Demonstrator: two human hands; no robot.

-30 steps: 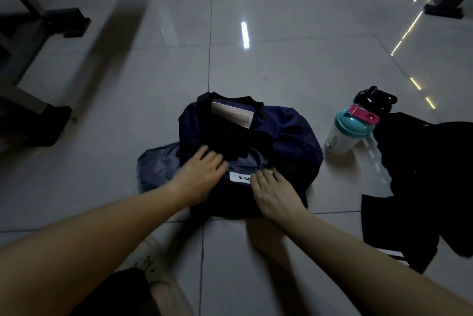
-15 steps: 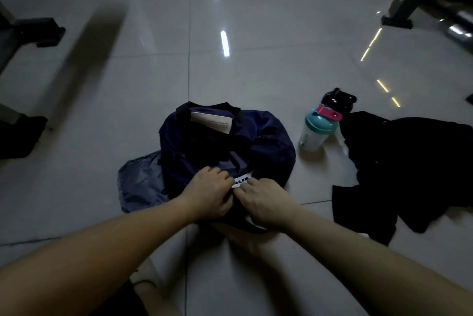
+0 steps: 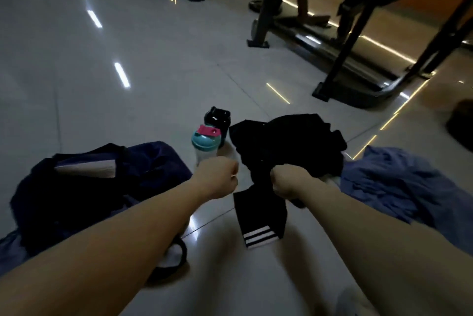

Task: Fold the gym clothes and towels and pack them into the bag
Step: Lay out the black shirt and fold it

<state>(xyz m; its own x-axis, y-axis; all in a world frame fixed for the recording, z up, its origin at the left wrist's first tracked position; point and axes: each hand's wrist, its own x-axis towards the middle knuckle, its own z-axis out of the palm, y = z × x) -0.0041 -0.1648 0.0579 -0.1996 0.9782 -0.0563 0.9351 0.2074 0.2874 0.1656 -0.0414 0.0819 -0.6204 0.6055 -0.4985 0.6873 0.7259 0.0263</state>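
Observation:
A navy gym bag [image 3: 89, 187] lies open on the tiled floor at the lower left, a pale card showing inside it. A heap of black clothes [image 3: 289, 144] lies at centre right; a black piece with white stripes [image 3: 258, 218] hangs down from it. My right hand [image 3: 288, 181] grips the near edge of the black clothes. My left hand [image 3: 217, 178] hovers curled in a fist between the bag and the clothes, holding nothing that I can see. A blue garment [image 3: 399, 185] lies crumpled to the right.
A clear shaker bottle with a teal lid and pink tab [image 3: 204, 146] stands between bag and clothes, with a black bottle [image 3: 217, 121] behind it. Black gym machine frames [image 3: 345, 41] stand on the floor at the back right.
Both hands left the bag and moved right. My right hand took hold of the black clothes. The view swung right, so the bag now sits at the left.

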